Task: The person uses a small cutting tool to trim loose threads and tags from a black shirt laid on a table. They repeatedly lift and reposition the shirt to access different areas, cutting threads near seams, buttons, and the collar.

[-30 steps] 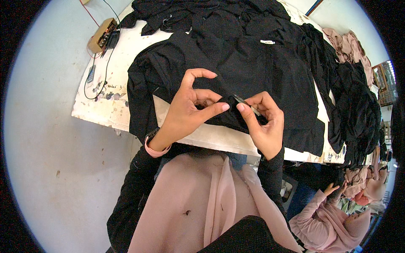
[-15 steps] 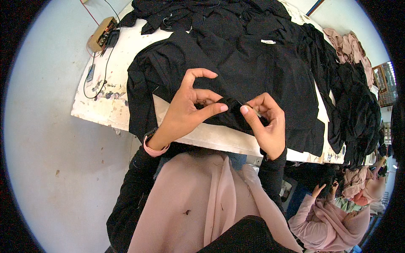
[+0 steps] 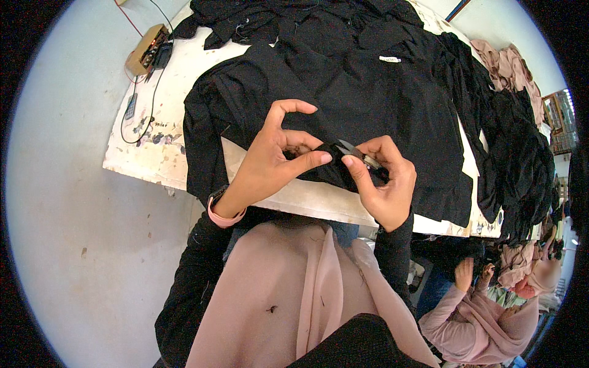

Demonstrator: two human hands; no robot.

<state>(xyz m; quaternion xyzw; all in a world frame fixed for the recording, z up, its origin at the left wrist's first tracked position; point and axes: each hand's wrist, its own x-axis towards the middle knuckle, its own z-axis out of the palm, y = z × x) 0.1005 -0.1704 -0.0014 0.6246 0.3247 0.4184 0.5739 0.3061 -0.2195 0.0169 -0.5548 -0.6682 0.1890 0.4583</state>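
A black garment (image 3: 362,92) with a small white label (image 3: 389,59) is spread over the table in front of me. Between thumb and fingers, my left hand (image 3: 261,156) pinches a bunched fold of it, index finger raised and curved away. My right hand (image 3: 392,187) is closed around small thread snips (image 3: 348,147), whose pointed metal blades sit at the fold beside my left fingertips. Its thumb also lies against the black cloth. Whether the blades have a thread between them is too small to tell.
The pale, stained table (image 3: 144,161) has its front edge just below my hands. At its left lie a brown electronic box (image 3: 149,50), a cable and a remote control (image 3: 130,106). Black garments (image 3: 521,159) heap rightward, pink cloth (image 3: 500,66) behind. A co-worker (image 3: 472,325) sits lower right.
The snips have turned so their blades now show plainly over the fold. My right hand has shifted very slightly, while my left stays put. A co-worker's hand has moved.
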